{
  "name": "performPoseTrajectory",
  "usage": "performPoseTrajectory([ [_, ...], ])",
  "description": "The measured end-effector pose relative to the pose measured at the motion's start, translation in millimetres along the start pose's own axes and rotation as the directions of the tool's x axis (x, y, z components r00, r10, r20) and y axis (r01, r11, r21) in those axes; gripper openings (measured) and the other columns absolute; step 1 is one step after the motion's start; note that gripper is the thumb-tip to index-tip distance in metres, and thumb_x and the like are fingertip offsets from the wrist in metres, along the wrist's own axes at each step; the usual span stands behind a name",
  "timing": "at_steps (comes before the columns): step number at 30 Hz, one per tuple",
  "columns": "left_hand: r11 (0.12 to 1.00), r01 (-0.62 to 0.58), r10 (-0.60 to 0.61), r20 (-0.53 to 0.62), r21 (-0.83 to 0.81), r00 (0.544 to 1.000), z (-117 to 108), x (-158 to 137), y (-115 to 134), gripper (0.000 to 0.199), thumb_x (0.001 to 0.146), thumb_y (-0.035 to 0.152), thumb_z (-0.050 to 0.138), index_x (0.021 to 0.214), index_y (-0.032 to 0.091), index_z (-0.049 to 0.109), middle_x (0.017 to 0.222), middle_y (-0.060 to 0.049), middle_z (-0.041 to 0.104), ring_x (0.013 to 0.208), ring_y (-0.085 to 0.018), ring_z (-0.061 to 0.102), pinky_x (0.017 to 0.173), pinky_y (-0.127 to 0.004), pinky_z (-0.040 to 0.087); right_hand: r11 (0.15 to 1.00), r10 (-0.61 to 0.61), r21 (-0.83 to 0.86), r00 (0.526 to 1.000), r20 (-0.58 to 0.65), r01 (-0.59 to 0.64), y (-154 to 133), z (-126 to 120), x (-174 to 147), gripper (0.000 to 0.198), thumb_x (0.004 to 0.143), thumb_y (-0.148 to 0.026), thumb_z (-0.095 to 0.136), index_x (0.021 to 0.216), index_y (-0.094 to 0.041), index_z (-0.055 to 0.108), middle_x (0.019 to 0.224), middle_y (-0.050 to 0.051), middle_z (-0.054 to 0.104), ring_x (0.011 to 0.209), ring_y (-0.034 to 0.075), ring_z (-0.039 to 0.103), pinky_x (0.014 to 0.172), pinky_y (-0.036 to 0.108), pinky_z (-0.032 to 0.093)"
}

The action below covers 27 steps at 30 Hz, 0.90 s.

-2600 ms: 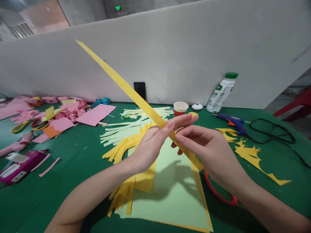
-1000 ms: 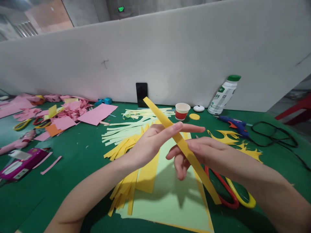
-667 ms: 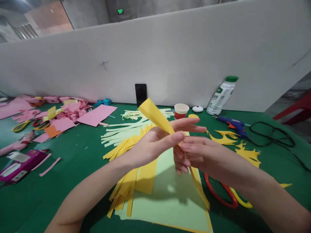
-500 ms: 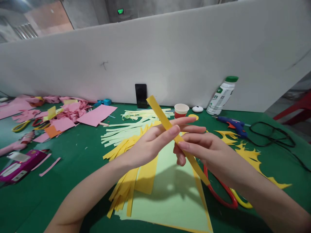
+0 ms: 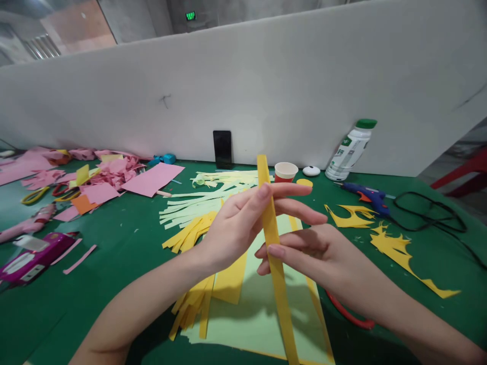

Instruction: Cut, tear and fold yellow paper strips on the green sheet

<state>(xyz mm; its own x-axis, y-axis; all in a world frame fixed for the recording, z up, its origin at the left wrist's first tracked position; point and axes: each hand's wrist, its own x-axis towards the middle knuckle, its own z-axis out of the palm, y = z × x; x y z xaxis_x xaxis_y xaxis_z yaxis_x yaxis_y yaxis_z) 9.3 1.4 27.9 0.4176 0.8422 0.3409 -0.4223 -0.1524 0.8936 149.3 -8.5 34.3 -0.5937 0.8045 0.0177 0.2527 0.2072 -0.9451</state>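
A long yellow paper strip (image 5: 280,294) stands nearly upright between my two hands, its lower end reaching the bottom of the view. My left hand (image 5: 243,218) pinches it near the top, thumb in front and fingers stretched out behind. Lower down, my right hand (image 5: 304,251) grips the strip between thumb and fingers. Beneath lie a pale green sheet (image 5: 258,329) with a yellow edge and a pile of yellow strips (image 5: 194,314). Pale green strips (image 5: 178,210) spread behind the left hand. My right forearm partly hides a red scissor handle (image 5: 352,314).
Yellow scraps (image 5: 395,248), a blue glue gun (image 5: 369,197) with its black cord and a leaning bottle (image 5: 350,152) are at right. Behind stand a paper cup (image 5: 286,172) and a phone (image 5: 222,149). Pink paper (image 5: 154,180) and a purple tool (image 5: 36,258) lie at left.
The yellow strip has turned from a steep diagonal to nearly upright, and more of its length shows below my right hand. My right hand has shifted slightly left and down.
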Motion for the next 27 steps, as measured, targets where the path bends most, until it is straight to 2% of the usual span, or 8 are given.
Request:
performPoseTrajectory([
  [2,0.999,0.012,-0.015,-0.056,-0.038,0.998,4,-1,1,0.034,0.092,0.034,0.033,0.094,0.021,0.064,0.069,0.002,0.065,0.07,-0.01,0.06,0.086,-0.025,0.044,0.999,-0.008,-0.046,1.0,0.024,0.009,1,2,-1,0.033,0.079,-0.045,0.048,0.069,-0.024,0.071,0.064,0.002,0.066,0.067,0.016,0.06,0.067,0.029,0.047],
  [5,0.995,0.031,-0.042,-0.108,-0.098,0.993,6,-2,6,0.033,0.09,0.035,0.036,0.083,0.017,0.063,0.047,0.005,0.046,0.045,-0.005,0.046,0.065,-0.019,0.047,0.965,0.038,-0.263,0.995,0.09,-0.014,-1,-6,-6,0.029,0.078,-0.044,0.051,0.074,-0.022,0.071,0.058,0.0,0.061,0.057,0.014,0.056,0.05,0.024,0.043],
  [7,0.989,0.075,-0.085,-0.078,-0.131,0.993,6,-3,10,0.035,0.09,0.037,0.038,0.075,0.015,0.061,0.042,0.008,0.03,0.037,-0.003,0.032,0.049,-0.015,0.042,0.923,0.078,-0.384,0.991,0.105,-0.032,-4,-20,-11,0.022,0.072,-0.042,0.058,0.075,-0.023,0.07,0.059,-0.001,0.062,0.058,0.013,0.057,0.051,0.023,0.043],
  [9,0.979,0.176,-0.177,0.001,-0.105,0.984,5,-6,15,0.034,0.09,0.037,0.037,0.074,0.015,0.057,0.042,0.009,0.024,0.035,-0.002,0.023,0.042,-0.012,0.037,0.919,0.042,-0.393,0.999,0.026,-0.029,-6,-36,-14,0.021,0.07,-0.042,0.06,0.072,-0.023,0.069,0.069,-0.001,0.066,0.064,0.014,0.06,0.057,0.023,0.047],
  [12,0.948,0.313,-0.318,0.086,0.065,0.944,7,-11,21,0.029,0.091,0.035,0.035,0.076,0.016,0.052,0.042,0.009,0.029,0.037,-0.003,0.027,0.04,-0.011,0.034,0.968,-0.052,-0.25,0.979,-0.199,0.0,-8,-52,-17,0.023,0.07,-0.044,0.06,0.076,-0.023,0.068,0.071,0.001,0.066,0.065,0.015,0.061,0.057,0.023,0.05],
  [14,0.908,0.361,-0.384,0.079,0.213,0.92,10,-14,23,0.028,0.091,0.035,0.035,0.075,0.017,0.05,0.044,0.008,0.034,0.039,-0.003,0.032,0.041,-0.011,0.033,0.982,-0.081,-0.185,0.958,-0.274,0.03,-10,-53,-18,0.025,0.07,-0.046,0.06,0.078,-0.023,0.067,0.065,0.001,0.063,0.06,0.013,0.059,0.053,0.021,0.05],
  [21,0.781,0.337,-0.426,0.055,0.526,0.903,16,-17,25,0.032,0.09,0.036,0.034,0.071,0.016,0.05,0.048,0.008,0.039,0.041,-0.002,0.036,0.043,-0.01,0.033,0.981,-0.114,-0.173,0.976,-0.186,0.082,-13,-37,-19,0.011,0.073,-0.032,0.06,0.068,-0.023,0.063,0.054,-0.004,0.055,0.051,0.007,0.053,0.047,0.014,0.044],
  [27,0.743,0.384,-0.508,0.089,0.548,0.857,13,-17,26,0.034,0.09,0.039,0.035,0.075,0.016,0.055,0.045,0.007,0.041,0.039,-0.002,0.037,0.042,-0.011,0.034,0.987,-0.087,-0.15,0.975,-0.202,0.057,-10,-37,-20,0.01,0.07,-0.027,0.062,0.063,-0.021,0.059,0.049,-0.005,0.054,0.045,0.005,0.05,0.042,0.012,0.041],
])
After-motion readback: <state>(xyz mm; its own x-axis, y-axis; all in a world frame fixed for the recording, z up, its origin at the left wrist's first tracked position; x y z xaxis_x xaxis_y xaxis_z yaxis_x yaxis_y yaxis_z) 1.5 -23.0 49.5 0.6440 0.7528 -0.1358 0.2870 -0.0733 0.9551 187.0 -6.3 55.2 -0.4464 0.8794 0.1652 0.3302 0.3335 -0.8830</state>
